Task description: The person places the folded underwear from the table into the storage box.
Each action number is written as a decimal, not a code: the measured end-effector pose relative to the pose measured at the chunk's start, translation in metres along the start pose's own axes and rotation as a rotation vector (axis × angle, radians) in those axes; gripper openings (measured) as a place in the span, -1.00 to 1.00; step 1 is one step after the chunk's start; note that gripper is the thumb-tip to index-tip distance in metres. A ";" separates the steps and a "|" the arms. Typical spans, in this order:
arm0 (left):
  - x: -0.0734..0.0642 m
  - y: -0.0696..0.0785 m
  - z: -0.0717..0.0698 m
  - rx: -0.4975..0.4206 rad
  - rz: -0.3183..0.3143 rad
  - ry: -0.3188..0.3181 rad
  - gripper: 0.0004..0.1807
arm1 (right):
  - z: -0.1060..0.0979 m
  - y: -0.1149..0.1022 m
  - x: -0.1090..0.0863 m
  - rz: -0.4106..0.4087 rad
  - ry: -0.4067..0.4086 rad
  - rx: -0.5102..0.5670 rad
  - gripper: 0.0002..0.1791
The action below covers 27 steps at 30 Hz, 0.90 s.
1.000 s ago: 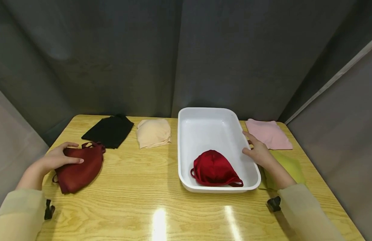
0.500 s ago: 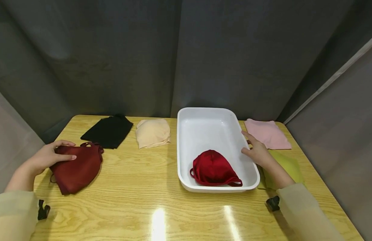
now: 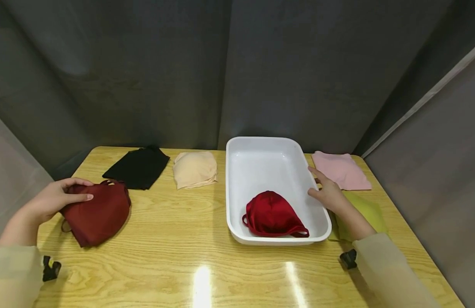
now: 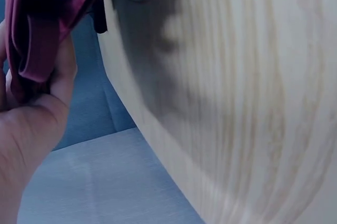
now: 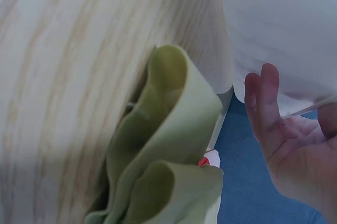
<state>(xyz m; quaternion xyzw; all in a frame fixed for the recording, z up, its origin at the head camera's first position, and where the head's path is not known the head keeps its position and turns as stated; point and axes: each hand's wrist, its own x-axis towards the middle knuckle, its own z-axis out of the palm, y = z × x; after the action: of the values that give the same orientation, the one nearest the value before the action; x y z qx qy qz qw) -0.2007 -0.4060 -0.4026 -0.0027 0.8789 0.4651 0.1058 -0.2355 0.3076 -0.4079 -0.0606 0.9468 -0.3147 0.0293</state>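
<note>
At the left of the head view, my left hand holds a folded dark red bra with its thumb on top. The left wrist view shows the bra gripped between thumb and fingers, raised off the table there, a strap loop hanging. My right hand holds the right rim of a white plastic tub. In the right wrist view the right hand has fingers along the outer wall and the thumb across the rim. A shiny red bra lies folded in the tub's near end.
Behind the left hand lie a folded black garment and a beige one. Right of the tub are a pink folded garment and an olive-green one, partly under my right forearm. Grey curtains enclose the wooden table.
My left hand has shifted left and slightly away from me, lifting the near-left part of the dark red bra. The right hand and the tub have hardly moved.
</note>
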 end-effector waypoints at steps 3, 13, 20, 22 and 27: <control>0.000 0.004 0.000 -0.013 0.010 0.004 -0.64 | 0.000 -0.001 0.000 0.004 -0.004 0.003 -0.22; 0.001 0.019 0.002 -0.055 0.022 -0.003 -0.63 | 0.001 0.001 0.000 0.005 0.001 0.000 -0.22; 0.000 0.029 0.007 -0.060 0.070 0.018 -0.62 | 0.001 0.001 0.000 0.010 -0.003 -0.009 -0.23; 0.000 0.032 0.008 -0.076 0.081 0.017 -0.64 | 0.001 0.001 0.000 0.013 -0.004 -0.010 -0.23; 0.001 0.042 0.010 -0.104 0.105 0.019 -0.68 | 0.001 0.001 0.001 0.018 -0.007 -0.013 -0.22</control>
<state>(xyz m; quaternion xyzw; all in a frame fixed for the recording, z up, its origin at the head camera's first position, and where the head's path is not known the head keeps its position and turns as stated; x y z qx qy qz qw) -0.2039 -0.3741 -0.3739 0.0335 0.8534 0.5151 0.0729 -0.2360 0.3075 -0.4091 -0.0532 0.9493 -0.3080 0.0350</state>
